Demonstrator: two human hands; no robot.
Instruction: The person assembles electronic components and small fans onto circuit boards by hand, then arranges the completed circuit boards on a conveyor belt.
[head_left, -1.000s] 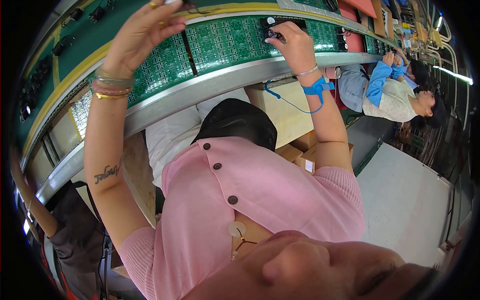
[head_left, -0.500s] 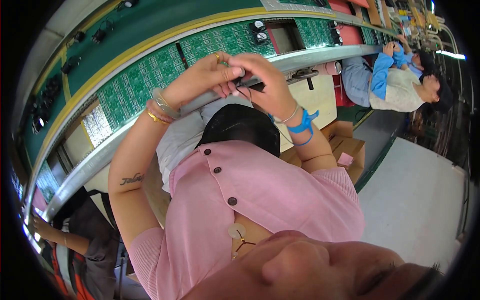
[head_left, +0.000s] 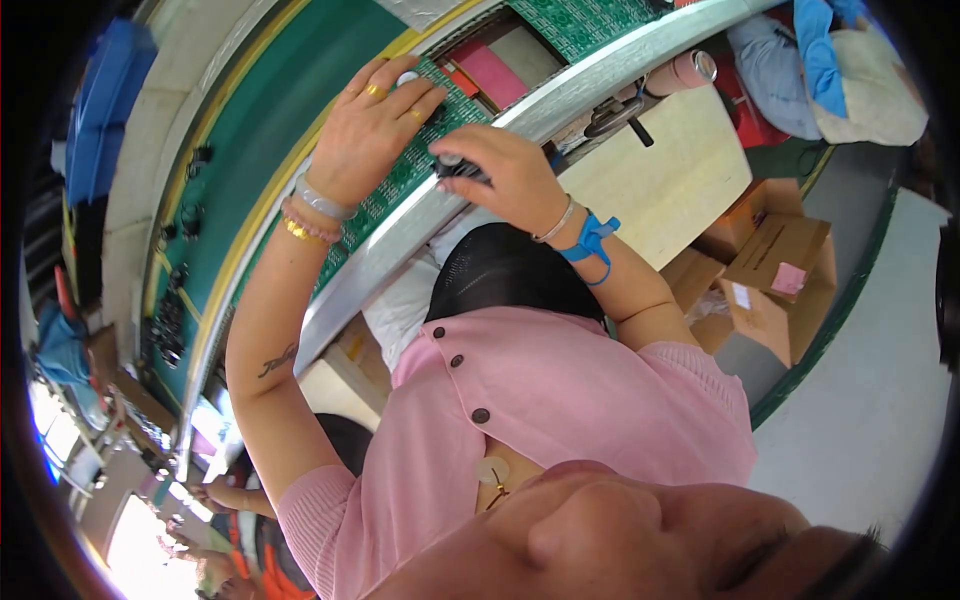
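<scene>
My left hand (head_left: 365, 135) reaches over a row of green circuit boards (head_left: 578, 25), its fingers stretched out and slightly apart. A small part with a round white top (head_left: 406, 78) shows at those fingers, which partly cover it. My thumb is hidden, and no firm hold on the part is visible. Closer to me, my right hand (head_left: 515, 175) pinches a small dark round part (head_left: 458, 168) between thumb and fingers, above the metal rail (head_left: 390, 245). A black cushion-like thing (head_left: 510, 270) lies on my lap.
Black corded parts (head_left: 172, 320) lie on the green belt (head_left: 245, 150) beyond the boards. A pale board (head_left: 650, 185), a pink cylinder (head_left: 685, 72) and open cardboard boxes (head_left: 775, 255) are at right. Another person's light trousers (head_left: 770, 75) show at upper right; someone's arm (head_left: 225, 495) at lower left.
My hands, together half a second ago around a dark corded part, have separated. The left has gone up and left over the boards; the right keeps a dark part. The view has turned.
</scene>
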